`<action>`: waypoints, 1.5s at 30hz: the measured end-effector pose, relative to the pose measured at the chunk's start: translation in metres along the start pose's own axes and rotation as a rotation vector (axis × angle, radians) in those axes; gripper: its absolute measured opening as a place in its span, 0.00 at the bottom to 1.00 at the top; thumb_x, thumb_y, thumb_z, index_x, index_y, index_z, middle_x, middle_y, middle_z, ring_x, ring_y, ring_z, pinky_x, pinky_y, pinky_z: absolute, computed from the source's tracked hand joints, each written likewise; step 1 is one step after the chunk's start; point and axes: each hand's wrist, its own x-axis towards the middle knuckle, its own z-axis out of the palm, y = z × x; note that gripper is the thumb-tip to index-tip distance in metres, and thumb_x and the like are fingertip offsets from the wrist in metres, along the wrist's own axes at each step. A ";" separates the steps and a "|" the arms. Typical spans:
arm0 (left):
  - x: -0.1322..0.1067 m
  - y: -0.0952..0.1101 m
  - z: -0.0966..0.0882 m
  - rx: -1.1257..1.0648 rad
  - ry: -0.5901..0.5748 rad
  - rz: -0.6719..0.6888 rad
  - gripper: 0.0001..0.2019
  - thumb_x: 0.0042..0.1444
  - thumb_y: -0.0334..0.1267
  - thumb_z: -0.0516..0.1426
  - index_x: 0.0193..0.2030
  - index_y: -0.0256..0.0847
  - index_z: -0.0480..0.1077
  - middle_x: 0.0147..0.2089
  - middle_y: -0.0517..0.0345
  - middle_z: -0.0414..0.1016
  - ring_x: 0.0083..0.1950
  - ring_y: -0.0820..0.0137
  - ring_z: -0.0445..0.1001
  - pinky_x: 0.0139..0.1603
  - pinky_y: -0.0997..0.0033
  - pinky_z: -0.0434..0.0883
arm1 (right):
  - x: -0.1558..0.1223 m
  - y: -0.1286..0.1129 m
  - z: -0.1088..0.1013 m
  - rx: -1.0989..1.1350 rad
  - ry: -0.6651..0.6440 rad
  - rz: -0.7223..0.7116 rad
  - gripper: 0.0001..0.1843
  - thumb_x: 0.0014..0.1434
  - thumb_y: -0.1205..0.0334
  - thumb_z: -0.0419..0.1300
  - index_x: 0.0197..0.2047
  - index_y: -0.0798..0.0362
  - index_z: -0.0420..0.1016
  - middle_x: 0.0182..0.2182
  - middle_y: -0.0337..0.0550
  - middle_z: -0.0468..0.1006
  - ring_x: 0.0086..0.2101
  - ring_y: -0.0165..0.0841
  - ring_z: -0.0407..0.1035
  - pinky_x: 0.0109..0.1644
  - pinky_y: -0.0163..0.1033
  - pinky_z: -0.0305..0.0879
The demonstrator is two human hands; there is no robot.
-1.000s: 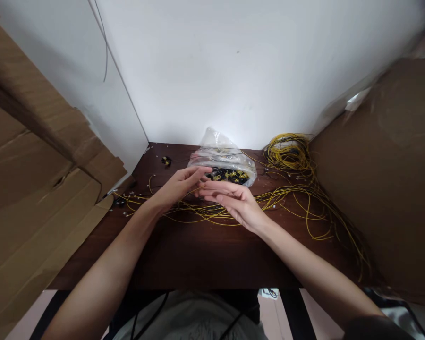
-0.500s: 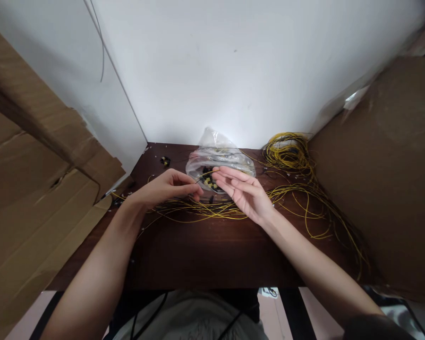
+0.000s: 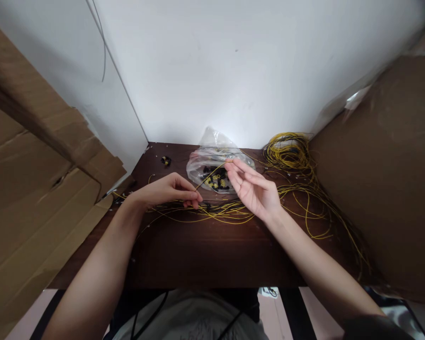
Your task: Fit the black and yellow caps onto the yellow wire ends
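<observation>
A thin yellow and black wire [image 3: 214, 172] runs slantwise between my two hands. My left hand [image 3: 177, 190] pinches its lower end between thumb and forefinger. The upper end lies at the fingertips of my right hand [image 3: 252, 186], whose thumb and fingers are drawn together on it. Just behind my hands is a clear plastic bag [image 3: 216, 139], its mouth facing me, with small black and yellow parts [image 3: 216, 179] inside. Long yellow and black wires [image 3: 219, 215] lie across the table below both hands.
A coil of yellow and black wire [image 3: 286, 151] rests at the back right of the brown table [image 3: 212, 255]. One small black and yellow part [image 3: 165, 161] lies at the back left. Cardboard [image 3: 31, 198] stands on the left, more cardboard [image 3: 382, 179] on the right, a white wall [image 3: 212, 71] behind.
My right hand has moved right and slightly up, away from my left hand, so a longer stretch of wire shows between them. More of the small parts in the bag are visible.
</observation>
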 end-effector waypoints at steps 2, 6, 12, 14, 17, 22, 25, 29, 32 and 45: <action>0.000 -0.002 0.000 -0.007 -0.010 -0.004 0.12 0.51 0.43 0.59 0.35 0.35 0.78 0.31 0.51 0.79 0.30 0.74 0.72 0.33 0.77 0.69 | 0.001 -0.002 -0.001 -0.049 0.028 -0.027 0.18 0.52 0.72 0.52 0.46 0.53 0.73 0.50 0.41 0.74 0.55 0.33 0.64 0.65 0.44 0.55; 0.001 -0.006 -0.001 -0.025 -0.043 0.003 0.12 0.51 0.43 0.60 0.35 0.36 0.78 0.31 0.51 0.79 0.29 0.74 0.71 0.32 0.77 0.69 | 0.002 -0.008 -0.005 -0.172 0.078 -0.103 0.20 0.52 0.71 0.51 0.47 0.50 0.72 0.52 0.39 0.72 0.57 0.33 0.61 0.64 0.46 0.56; 0.003 -0.011 -0.003 -0.048 -0.073 -0.019 0.12 0.51 0.42 0.60 0.35 0.36 0.78 0.32 0.50 0.79 0.29 0.74 0.72 0.32 0.77 0.69 | 0.006 -0.024 -0.022 -0.273 0.160 -0.261 0.21 0.53 0.71 0.50 0.47 0.46 0.72 0.55 0.34 0.68 0.61 0.32 0.53 0.64 0.45 0.57; 0.003 -0.011 -0.003 -0.050 -0.070 -0.022 0.12 0.51 0.43 0.60 0.35 0.36 0.78 0.31 0.50 0.79 0.29 0.74 0.72 0.32 0.77 0.69 | 0.007 -0.029 -0.029 -0.231 0.176 -0.312 0.20 0.52 0.71 0.51 0.46 0.44 0.73 0.55 0.32 0.68 0.61 0.31 0.52 0.63 0.44 0.58; 0.003 -0.011 -0.003 -0.039 -0.068 -0.024 0.12 0.50 0.43 0.60 0.35 0.36 0.78 0.31 0.51 0.79 0.29 0.74 0.72 0.32 0.77 0.70 | 0.008 -0.033 -0.037 -0.157 0.199 -0.331 0.18 0.52 0.70 0.53 0.44 0.42 0.73 0.54 0.30 0.69 0.60 0.30 0.54 0.63 0.43 0.59; 0.004 -0.013 -0.003 -0.010 -0.084 -0.024 0.13 0.51 0.43 0.60 0.36 0.35 0.78 0.31 0.50 0.79 0.28 0.75 0.71 0.30 0.79 0.69 | 0.006 -0.024 -0.030 -0.177 0.193 -0.244 0.15 0.53 0.65 0.54 0.44 0.43 0.72 0.51 0.34 0.71 0.52 0.32 0.65 0.58 0.45 0.62; 0.005 -0.014 -0.004 -0.013 -0.088 -0.028 0.12 0.51 0.42 0.60 0.36 0.35 0.78 0.31 0.50 0.79 0.28 0.75 0.72 0.30 0.79 0.69 | 0.001 -0.013 -0.016 -0.328 0.173 -0.230 0.21 0.52 0.64 0.56 0.50 0.40 0.66 0.47 0.37 0.73 0.46 0.34 0.70 0.54 0.47 0.65; 0.005 -0.013 -0.004 -0.009 -0.084 -0.030 0.12 0.51 0.42 0.60 0.35 0.35 0.78 0.31 0.50 0.79 0.28 0.75 0.72 0.31 0.79 0.69 | -0.005 -0.002 0.001 -0.482 0.151 -0.269 0.37 0.52 0.61 0.60 0.61 0.35 0.48 0.46 0.39 0.74 0.43 0.35 0.72 0.51 0.46 0.66; 0.004 -0.011 -0.003 -0.002 -0.078 -0.035 0.12 0.51 0.43 0.59 0.35 0.35 0.78 0.31 0.50 0.79 0.28 0.75 0.71 0.31 0.78 0.69 | -0.007 0.003 0.007 -0.495 0.122 -0.228 0.41 0.53 0.59 0.60 0.63 0.35 0.41 0.46 0.40 0.74 0.41 0.36 0.72 0.48 0.46 0.67; 0.004 -0.010 -0.002 0.060 -0.094 -0.033 0.14 0.52 0.45 0.58 0.35 0.36 0.79 0.30 0.51 0.79 0.29 0.73 0.73 0.31 0.78 0.69 | -0.008 0.036 0.007 -0.766 -0.123 -0.146 0.18 0.55 0.63 0.60 0.49 0.51 0.64 0.39 0.45 0.76 0.40 0.32 0.71 0.46 0.41 0.67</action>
